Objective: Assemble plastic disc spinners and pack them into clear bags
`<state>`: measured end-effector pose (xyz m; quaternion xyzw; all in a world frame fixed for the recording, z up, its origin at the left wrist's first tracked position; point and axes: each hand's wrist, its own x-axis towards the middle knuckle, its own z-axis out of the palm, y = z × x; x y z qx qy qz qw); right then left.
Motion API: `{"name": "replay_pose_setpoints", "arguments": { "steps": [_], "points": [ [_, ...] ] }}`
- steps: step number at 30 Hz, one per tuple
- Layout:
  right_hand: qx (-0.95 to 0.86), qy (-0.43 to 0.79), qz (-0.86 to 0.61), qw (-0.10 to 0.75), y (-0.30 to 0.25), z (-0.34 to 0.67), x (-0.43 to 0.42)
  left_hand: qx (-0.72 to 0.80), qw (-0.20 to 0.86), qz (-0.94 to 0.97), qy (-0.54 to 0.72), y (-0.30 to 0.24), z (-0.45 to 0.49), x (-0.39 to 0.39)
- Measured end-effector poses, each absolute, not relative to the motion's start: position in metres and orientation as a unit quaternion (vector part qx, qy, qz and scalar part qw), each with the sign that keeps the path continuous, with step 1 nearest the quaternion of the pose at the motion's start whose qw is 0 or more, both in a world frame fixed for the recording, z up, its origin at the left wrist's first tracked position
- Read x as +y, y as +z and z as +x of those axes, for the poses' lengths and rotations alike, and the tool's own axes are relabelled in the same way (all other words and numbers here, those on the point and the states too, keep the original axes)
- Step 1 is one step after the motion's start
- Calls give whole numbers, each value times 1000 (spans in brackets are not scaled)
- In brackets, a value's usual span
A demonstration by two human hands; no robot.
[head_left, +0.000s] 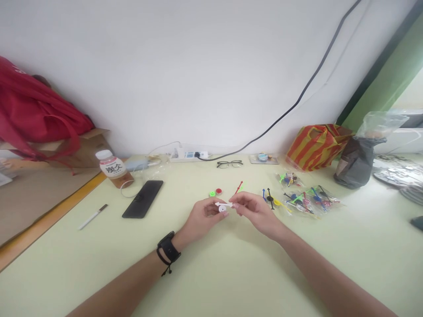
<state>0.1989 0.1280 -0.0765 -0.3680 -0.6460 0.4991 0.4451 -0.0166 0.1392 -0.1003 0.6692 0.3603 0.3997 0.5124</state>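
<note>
Hands [203, 219] [258, 215] clamped on a white disc [222, 209] and white arrow [225, 204] above the table [218, 281]

Slants left forearm [127, 279] in from near left, right forearm [325, 262] in from near right. Holds left hand [201, 219] and right hand [257, 215] just apart, mid-scene. Curls fingers [247, 197] on both, pinches with thumbs [218, 216], angles wrists [281, 233] inward.

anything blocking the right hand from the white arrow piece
Nothing visible is in the way: the right hand's fingers are at one end of the white arrow, while the left hand holds the white disc just beside it.
</note>
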Motion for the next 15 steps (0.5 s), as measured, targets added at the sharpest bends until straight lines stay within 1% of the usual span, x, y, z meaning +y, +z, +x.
{"name": "replay_pose_setpoints", "arguments": {
  "steps": [5,10,15],
  "points": [
    [-700,427,-359,447,-82,191,122,329,512,677,414,-93,-14,134],
    [-728,386,-355,442,-85,192,120,338,459,709,415,-92,-14,131],
    [-740,379,-360,423,-87,193,120,328,402,742,425,-92,-14,130]
  ]
}}
